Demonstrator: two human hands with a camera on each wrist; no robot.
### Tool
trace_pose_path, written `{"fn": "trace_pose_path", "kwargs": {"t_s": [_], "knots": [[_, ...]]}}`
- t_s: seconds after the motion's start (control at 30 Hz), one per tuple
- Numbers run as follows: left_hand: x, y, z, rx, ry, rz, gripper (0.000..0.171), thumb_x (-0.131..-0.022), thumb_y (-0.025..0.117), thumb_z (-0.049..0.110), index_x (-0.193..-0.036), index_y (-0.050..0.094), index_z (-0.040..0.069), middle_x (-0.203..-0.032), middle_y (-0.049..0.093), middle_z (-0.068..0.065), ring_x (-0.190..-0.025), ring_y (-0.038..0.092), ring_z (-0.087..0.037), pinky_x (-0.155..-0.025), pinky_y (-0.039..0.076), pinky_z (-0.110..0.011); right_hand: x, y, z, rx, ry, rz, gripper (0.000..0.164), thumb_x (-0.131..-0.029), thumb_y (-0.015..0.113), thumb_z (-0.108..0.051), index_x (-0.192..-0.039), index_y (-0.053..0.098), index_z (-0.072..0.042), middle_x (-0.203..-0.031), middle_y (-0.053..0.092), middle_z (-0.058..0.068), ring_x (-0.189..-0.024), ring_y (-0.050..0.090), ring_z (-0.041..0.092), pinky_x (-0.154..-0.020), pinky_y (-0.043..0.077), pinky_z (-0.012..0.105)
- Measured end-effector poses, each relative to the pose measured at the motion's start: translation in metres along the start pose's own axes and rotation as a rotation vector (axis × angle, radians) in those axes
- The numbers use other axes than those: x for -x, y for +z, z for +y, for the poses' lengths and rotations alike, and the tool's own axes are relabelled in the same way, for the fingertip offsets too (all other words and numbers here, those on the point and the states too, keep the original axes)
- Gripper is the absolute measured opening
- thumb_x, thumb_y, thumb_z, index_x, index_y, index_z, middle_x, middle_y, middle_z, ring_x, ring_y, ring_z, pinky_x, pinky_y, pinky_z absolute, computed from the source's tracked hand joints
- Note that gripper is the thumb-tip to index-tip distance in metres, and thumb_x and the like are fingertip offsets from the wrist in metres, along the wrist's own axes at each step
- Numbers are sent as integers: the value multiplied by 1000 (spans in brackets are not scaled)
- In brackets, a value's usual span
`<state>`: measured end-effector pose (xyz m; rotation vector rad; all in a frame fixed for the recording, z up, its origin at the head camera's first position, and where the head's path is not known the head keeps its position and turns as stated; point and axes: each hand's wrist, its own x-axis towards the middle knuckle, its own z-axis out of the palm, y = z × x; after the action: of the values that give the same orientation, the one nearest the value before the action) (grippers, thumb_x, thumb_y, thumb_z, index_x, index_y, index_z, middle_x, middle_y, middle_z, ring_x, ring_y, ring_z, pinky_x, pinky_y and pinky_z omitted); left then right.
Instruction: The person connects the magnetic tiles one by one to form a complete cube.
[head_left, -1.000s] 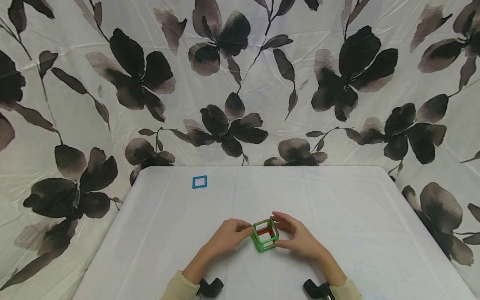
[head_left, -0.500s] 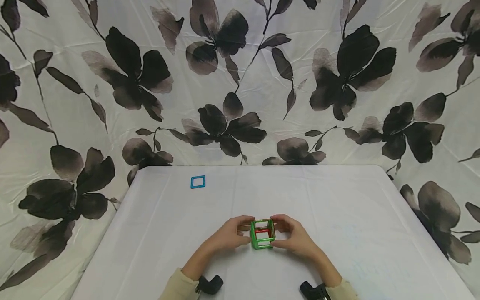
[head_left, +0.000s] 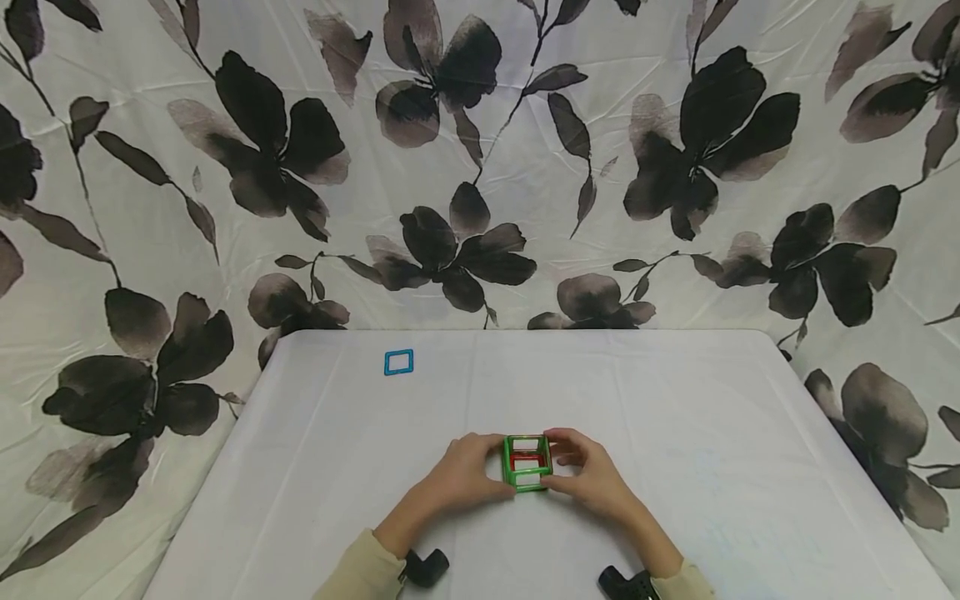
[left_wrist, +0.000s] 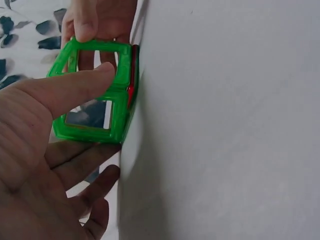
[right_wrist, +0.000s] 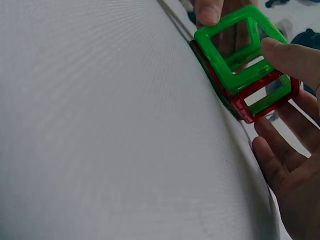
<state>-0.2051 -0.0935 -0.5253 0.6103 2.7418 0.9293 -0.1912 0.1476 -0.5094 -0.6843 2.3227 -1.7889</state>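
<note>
A small cube (head_left: 527, 472) of square magnetic tiles, mostly green with some red, stands at the front middle of the table in the head view. My left hand (head_left: 467, 475) grips its left side, the thumb lying across a green tile (left_wrist: 120, 112) in the left wrist view. On the opposite side my right hand (head_left: 596, 479) holds the cube between thumb and fingers. From the right wrist, a green tile (right_wrist: 245, 79) and a red tile (right_wrist: 241, 107) show on neighbouring faces. The base touches or nearly touches the tabletop.
One blue square magnetic tile (head_left: 387, 363) lies flat toward the back left of the white table (head_left: 675, 400). Behind the table hangs a floral cloth (head_left: 570, 167). Dark wrist-worn cameras (head_left: 427, 568) sit just above the tabletop at both wrists.
The cube has been turned so its sides face squarely toward me. My left hand's grip has shifted from a pinch at the corner to its left side, with the thumb now near the front.
</note>
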Motion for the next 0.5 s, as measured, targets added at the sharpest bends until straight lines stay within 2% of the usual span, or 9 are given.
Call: {"fn": "trace_pose_path", "kwargs": {"t_s": [0.13, 0.23, 0.37, 0.5], "knots": [[-4, -2, -6, 32, 20, -19, 71, -73, 85, 38, -134, 57, 15, -125, 61, 5, -116, 53, -18, -98, 42, -43, 0, -1, 5, -10, -33, 8, 64, -74, 81, 3, -129, 51, 7, -123, 59, 21, -105, 59, 38, -86, 48, 52], [-6, -4, -9, 58, 29, -39, 72, -74, 84, 37, -136, 55, 14, -123, 60, 6, -114, 53, -15, -97, 43, -40, -1, -1, 15, 43, -131, 15, 61, -74, 82, 3, -129, 54, 5, -125, 58, 21, -105, 61, 37, -82, 51, 51], [-7, -6, -10, 67, 34, -51, 72, -74, 84, 38, -135, 55, 14, -122, 60, 6, -113, 52, -14, -96, 43, -39, -3, 1, 27, 197, -270, -3, 40, -78, 81, -3, -115, 67, -5, -130, 56, 19, -109, 60, 34, -79, 53, 46], [-7, -7, -10, 67, 26, -52, 73, -73, 84, 40, -135, 55, 14, -122, 60, 6, -112, 52, -14, -96, 43, -38, -5, 2, 29, 274, -307, -23, 24, -78, 81, -5, -99, 71, -11, -132, 55, 17, -106, 62, 32, -75, 54, 43]]}}
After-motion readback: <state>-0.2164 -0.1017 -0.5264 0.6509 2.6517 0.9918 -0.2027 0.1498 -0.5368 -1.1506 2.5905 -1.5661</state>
